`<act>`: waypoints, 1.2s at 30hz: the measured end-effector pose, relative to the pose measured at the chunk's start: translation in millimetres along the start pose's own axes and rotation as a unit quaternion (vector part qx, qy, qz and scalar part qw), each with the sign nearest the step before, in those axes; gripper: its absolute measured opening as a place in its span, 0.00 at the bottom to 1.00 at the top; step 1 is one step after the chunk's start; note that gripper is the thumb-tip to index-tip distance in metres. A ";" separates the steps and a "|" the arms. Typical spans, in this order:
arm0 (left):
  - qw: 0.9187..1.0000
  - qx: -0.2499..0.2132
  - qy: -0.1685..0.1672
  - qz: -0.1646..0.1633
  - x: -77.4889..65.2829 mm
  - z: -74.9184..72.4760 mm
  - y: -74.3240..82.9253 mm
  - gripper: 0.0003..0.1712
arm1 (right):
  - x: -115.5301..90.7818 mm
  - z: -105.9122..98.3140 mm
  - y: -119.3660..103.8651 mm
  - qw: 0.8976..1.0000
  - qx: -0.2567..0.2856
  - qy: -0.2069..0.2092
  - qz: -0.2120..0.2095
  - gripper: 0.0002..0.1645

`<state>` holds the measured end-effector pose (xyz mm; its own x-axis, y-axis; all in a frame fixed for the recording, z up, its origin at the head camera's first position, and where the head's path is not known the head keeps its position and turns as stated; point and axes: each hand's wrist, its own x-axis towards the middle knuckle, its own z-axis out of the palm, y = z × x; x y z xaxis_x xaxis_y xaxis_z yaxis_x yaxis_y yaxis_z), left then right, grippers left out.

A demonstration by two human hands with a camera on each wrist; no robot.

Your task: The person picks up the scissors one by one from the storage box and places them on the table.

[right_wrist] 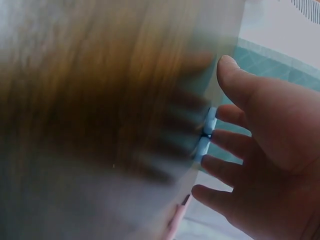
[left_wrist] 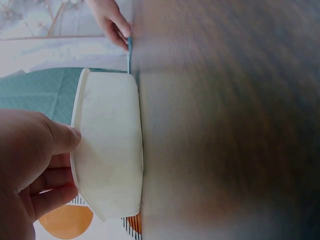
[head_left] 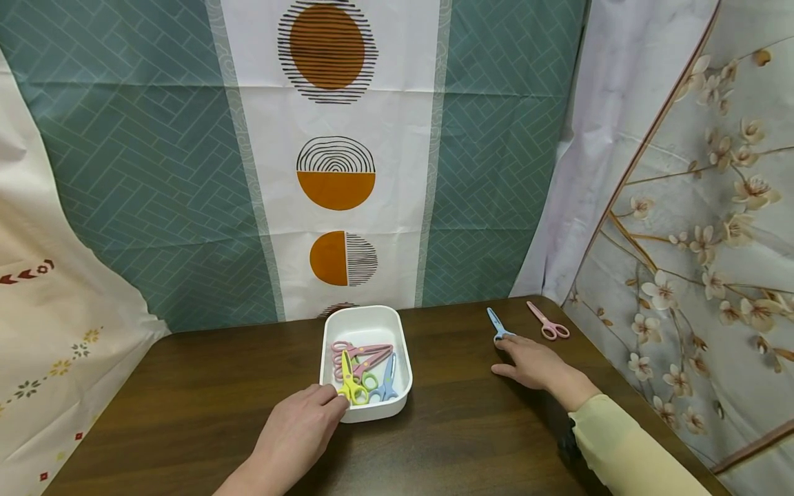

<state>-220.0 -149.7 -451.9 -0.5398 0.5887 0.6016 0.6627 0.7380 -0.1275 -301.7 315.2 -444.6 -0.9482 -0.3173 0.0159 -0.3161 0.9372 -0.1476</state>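
Observation:
A white plastic tray (head_left: 366,413) stands on the table, with several pink, yellow, green and blue scissors inside. My left hand (head_left: 299,430) grips its near left rim; the left wrist view shows the thumb outside the tray wall (left_wrist: 107,145) and the fingers over the edge. Further right lies a pair of blue scissors (head_left: 494,320), blades pointing away. My right hand (head_left: 535,363) is over their handles, fingers spread and thumb apart. In the right wrist view the fingertips reach the blue handles (right_wrist: 202,147); whether they press on them is hard to tell.
Pink scissors (head_left: 548,325) lie right of the blue pair, near the table's right edge. The brown wooden table (head_left: 217,386) meets a patterned green and white curtain (head_left: 353,207) at the back. A floral cloth (head_left: 682,289) hangs on the right.

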 end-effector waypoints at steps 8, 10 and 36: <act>1.000 -0.004 -0.018 -0.007 0.2 -1.5 0.3 0.16 | 1.5 -2.8 11.8 1.000 -0.008 0.005 0.003 0.40; 1.000 -0.004 -0.021 -0.008 0.2 -1.8 0.2 0.15 | 1.6 -4.1 15.3 1.000 -0.008 0.004 0.001 0.39; 1.000 -0.003 -0.017 -0.009 0.0 -1.3 0.2 0.15 | -5.9 -8.1 44.1 1.000 0.023 0.008 0.001 0.36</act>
<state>-219.2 -150.0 -451.0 -0.5695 0.5864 0.5760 0.6553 0.7470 -0.1125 -310.4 359.5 -443.2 -0.9493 -0.3129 0.0308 -0.3128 0.9299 -0.1937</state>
